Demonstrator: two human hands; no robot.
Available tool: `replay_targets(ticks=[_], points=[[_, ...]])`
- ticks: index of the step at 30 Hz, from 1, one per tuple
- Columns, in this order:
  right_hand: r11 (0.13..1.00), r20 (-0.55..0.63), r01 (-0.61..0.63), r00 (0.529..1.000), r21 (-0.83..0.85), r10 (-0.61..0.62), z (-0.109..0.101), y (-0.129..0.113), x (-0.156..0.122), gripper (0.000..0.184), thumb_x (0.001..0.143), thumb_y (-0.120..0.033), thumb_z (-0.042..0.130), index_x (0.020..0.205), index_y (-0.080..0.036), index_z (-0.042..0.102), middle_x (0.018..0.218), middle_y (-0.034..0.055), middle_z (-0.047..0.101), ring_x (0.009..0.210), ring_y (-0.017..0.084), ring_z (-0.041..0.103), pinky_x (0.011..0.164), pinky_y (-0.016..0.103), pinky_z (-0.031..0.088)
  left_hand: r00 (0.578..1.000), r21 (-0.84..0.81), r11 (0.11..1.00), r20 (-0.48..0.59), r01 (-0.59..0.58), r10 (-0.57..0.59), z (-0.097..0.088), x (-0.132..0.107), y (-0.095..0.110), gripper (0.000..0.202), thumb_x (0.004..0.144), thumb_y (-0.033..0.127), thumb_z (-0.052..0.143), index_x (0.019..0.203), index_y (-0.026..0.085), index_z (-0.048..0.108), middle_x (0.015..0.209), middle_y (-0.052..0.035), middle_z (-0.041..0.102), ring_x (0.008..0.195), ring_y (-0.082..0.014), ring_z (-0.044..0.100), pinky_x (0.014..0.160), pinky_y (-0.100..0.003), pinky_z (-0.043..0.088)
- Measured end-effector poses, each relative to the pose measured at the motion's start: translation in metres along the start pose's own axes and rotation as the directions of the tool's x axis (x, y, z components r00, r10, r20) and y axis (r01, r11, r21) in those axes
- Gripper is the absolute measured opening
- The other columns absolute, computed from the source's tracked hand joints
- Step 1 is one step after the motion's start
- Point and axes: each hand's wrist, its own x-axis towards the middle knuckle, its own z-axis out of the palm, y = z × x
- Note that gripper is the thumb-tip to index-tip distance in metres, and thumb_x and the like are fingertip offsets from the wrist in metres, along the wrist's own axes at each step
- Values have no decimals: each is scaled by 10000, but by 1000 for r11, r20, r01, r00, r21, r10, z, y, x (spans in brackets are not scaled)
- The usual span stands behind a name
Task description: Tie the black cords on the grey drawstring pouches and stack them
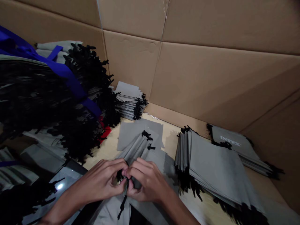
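At the lower middle, my left hand and my right hand meet with fingertips pinched together on a black drawstring, whose knotted end hangs below them. Under and around the hands lie grey drawstring bags; one grey bag drapes beneath the fingers. Just beyond, a gathered grey bag points away from me, with black knots at its far end. Flat grey pieces lie behind it on the pale table. The exact spot of the cord between the fingertips is partly hidden.
On the left rises a large heap of bags with black cord ends, tied with blue ribbon. A small bag stack stands at the back. To the right are a bag pile and bags printed INTEX. Cardboard walls enclose the table.
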Motion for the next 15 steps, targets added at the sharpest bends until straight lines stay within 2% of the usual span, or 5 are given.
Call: replay_targets(ticks=[5, 9, 12, 15], points=[[998, 12, -36, 999, 55, 36, 3, 1, 1, 349, 704, -147, 674, 1022, -270, 598, 884, -13, 686, 820, 208, 645, 647, 302, 448, 999, -70, 998, -34, -2, -1, 6, 5, -4, 159, 788, 100, 626, 843, 244, 584, 774, 70, 586, 652, -128, 533, 631, -234, 362], [988, -50, -71, 996, 138, 78, 5, 1, 1, 354, 694, -121, 671, 999, -272, 571, 908, -16, 695, 834, 200, 664, 711, 293, 482, 997, -253, 966, -44, 53, -66, 12, 9, -8, 173, 721, 91, 618, 826, 228, 618, 765, 76, 568, 581, -96, 473, 557, -204, 360], [979, -88, -94, 990, 180, 111, 5, 1, 3, 346, 692, -107, 656, 981, -273, 563, 913, -21, 700, 828, 189, 671, 704, 289, 471, 992, -380, 921, -50, 90, -118, 16, 10, -11, 156, 736, 109, 642, 848, 219, 638, 790, 69, 585, 590, -91, 471, 541, -187, 369], [967, -94, -109, 987, 229, 133, 3, 2, 3, 307, 715, -107, 639, 963, -269, 560, 902, -13, 687, 821, 186, 666, 713, 288, 484, 984, -435, 890, -48, 137, -174, 17, 5, -12, 100, 825, 153, 664, 901, 218, 672, 800, 62, 597, 609, -98, 477, 547, -182, 382]])
